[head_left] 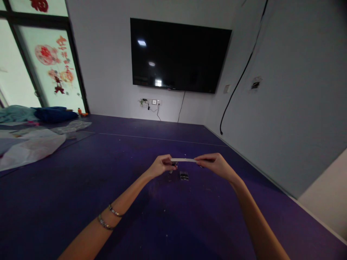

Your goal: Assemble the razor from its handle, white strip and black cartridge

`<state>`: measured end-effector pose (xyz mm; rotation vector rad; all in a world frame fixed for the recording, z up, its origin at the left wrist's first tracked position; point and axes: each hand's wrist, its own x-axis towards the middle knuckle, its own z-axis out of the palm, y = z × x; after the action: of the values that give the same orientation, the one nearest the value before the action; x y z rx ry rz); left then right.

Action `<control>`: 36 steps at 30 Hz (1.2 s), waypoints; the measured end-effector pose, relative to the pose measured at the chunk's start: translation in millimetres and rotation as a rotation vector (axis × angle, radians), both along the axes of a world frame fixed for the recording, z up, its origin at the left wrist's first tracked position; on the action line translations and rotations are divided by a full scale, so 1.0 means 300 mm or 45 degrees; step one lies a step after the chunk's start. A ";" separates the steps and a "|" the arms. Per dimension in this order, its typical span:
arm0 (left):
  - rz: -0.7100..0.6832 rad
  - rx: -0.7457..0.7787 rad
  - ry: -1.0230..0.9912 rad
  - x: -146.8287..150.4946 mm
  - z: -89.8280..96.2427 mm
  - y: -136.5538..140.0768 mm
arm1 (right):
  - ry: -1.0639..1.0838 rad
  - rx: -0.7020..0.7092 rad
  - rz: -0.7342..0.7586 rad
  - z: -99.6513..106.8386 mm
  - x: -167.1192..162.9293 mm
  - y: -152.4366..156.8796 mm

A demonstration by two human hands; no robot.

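Note:
A thin white strip (184,160), slightly bowed, stretches level between my two hands above the purple surface. My left hand (160,166) is closed on its left end, thumb below and fingers above. My right hand (214,164) pinches the right end between thumb and fingers. Just under my left fingertips shows a small shiny piece (174,165); whether that hand touches it I cannot tell. Below the strip, a small dark flat packet (184,176) with a pale band lies on the surface. What exactly the strip is does not show.
The purple surface (151,216) runs to the wall, with small white specks on it. Clear plastic sheeting (35,148) and blue cloth (55,113) lie at the left. A black cable (241,76) hangs down the right wall. A television (179,54) is mounted ahead.

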<state>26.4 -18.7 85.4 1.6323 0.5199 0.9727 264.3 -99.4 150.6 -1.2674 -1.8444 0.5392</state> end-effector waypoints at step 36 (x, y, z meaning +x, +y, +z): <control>0.060 0.072 0.057 -0.003 0.007 -0.005 | -0.057 -0.008 0.066 0.026 -0.014 -0.025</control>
<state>25.6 -20.2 87.5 1.7026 0.5679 0.9954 260.1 -107.0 158.3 -1.2482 -1.9184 0.5492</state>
